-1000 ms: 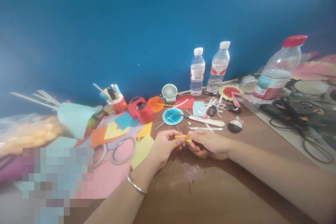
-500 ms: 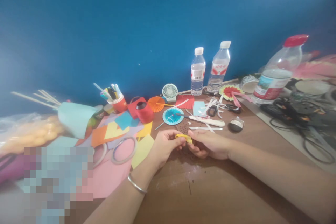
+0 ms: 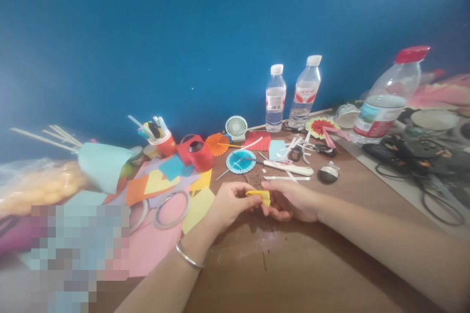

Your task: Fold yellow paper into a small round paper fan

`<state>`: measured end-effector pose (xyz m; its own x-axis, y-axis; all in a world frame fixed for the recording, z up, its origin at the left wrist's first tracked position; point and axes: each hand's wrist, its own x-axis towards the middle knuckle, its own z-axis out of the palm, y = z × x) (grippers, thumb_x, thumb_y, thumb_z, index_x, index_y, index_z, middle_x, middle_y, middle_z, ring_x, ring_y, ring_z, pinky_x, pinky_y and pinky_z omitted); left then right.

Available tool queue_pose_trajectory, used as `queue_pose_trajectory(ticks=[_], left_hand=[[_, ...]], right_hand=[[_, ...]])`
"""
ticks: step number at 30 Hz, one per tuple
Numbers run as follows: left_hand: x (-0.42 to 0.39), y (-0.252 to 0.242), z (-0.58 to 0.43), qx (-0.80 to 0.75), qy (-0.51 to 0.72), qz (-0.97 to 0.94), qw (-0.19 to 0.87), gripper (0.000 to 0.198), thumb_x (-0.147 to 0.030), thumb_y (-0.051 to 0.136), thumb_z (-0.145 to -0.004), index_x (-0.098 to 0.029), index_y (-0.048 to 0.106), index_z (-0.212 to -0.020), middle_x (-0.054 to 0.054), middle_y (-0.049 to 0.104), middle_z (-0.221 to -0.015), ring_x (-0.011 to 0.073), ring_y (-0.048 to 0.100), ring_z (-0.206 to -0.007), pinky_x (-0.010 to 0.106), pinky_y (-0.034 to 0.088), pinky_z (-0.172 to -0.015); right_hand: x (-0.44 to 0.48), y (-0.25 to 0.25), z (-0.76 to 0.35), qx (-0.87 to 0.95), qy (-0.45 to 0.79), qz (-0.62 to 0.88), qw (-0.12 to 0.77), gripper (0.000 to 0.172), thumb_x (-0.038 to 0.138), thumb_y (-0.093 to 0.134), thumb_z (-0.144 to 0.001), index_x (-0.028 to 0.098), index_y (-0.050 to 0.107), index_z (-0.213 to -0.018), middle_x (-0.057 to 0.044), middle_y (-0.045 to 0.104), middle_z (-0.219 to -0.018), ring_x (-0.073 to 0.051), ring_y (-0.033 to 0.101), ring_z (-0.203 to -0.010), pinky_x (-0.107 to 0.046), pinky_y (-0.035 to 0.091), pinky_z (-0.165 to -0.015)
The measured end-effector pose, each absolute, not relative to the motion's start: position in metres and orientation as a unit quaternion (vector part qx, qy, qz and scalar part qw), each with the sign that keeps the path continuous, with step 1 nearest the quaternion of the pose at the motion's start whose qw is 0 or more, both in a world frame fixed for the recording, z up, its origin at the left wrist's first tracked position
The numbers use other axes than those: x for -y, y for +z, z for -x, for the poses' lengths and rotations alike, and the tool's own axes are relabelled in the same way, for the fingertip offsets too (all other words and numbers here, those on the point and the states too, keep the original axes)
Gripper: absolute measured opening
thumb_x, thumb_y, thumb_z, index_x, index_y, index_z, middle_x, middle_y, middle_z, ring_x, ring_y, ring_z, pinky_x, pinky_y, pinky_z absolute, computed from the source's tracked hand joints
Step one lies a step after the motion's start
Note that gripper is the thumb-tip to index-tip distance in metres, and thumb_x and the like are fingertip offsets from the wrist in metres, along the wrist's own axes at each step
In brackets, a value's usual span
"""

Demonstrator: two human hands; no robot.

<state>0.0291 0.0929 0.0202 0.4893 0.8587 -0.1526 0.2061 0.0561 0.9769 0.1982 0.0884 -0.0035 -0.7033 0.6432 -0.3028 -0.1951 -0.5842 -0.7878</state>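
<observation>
Left hand [image 3: 232, 203] pinches yellow paper [image 3: 263, 197], likely light, crushable, best held by folds; right hand [image 3: 297, 199] alongside, grip unclear from here

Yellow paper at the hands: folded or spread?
Folded. The yellow paper shows as a narrow bundle with pleat edges stacked at its right end; the left hand pinches the other end.

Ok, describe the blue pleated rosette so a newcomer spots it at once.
Find the two white-capped bottles by the blue wall. Look left to the pale mini fan, then down toward the left hand. The pleated rosette lies between them, its blue colour and pale rim setting it apart from the orange paper fan.
</observation>
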Motion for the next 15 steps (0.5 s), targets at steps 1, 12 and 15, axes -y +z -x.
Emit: queue_pose_trajectory(ticks=[1, 12, 15], left_hand=[[-0.0924, 0.0209, -0.0293, -0.42, 0.273, -0.632, 0.591, 0.013, -0.026, 0.062, -0.067, -0.013, 0.061, -0.068, 0.001, 0.061, -0.058, 0.0079, 0.048, -0.053, 0.019, 0.036, -0.052], [-0.0952, 0.0197, -0.0276, -0.408, 0.269, -0.627, 0.606, 0.013, -0.025, 0.064, -0.066, -0.012, 0.062, -0.068, 0.0, 0.06, -0.057, 0.0066, 0.046, -0.051, 0.018, 0.036, -0.051], [-0.0958, 0.0186, -0.0272, -0.405, 0.272, -0.626, 0.609, 0.014, -0.026, 0.064, -0.066, -0.012, 0.062, -0.07, 0.0, 0.061, -0.059, 0.0063, 0.047, -0.052, 0.018, 0.037, -0.052]], right_hand=[[-0.0881, -0.0025, -0.198, 0.388, 0.836, 0.297, 0.25, 0.043, 0.046, 0.038, -0.08, 0.011, 0.057, -0.067, 0.0, 0.051, -0.051, -0.004, 0.033, -0.034, -0.018, 0.013, -0.033], [-0.0879, -0.004, -0.1983, 0.429, 0.801, 0.333, 0.251, 0.039, 0.044, 0.053, -0.075, 0.009, 0.057, -0.059, 0.002, 0.047, -0.046, -0.002, 0.032, -0.032, -0.016, 0.013, -0.032], [-0.0882, -0.0048, -0.1989, 0.435, 0.802, 0.327, 0.249, 0.04, 0.044, 0.052, -0.076, 0.009, 0.057, -0.059, 0.003, 0.044, -0.043, -0.002, 0.031, -0.032, -0.016, 0.013, -0.033]])
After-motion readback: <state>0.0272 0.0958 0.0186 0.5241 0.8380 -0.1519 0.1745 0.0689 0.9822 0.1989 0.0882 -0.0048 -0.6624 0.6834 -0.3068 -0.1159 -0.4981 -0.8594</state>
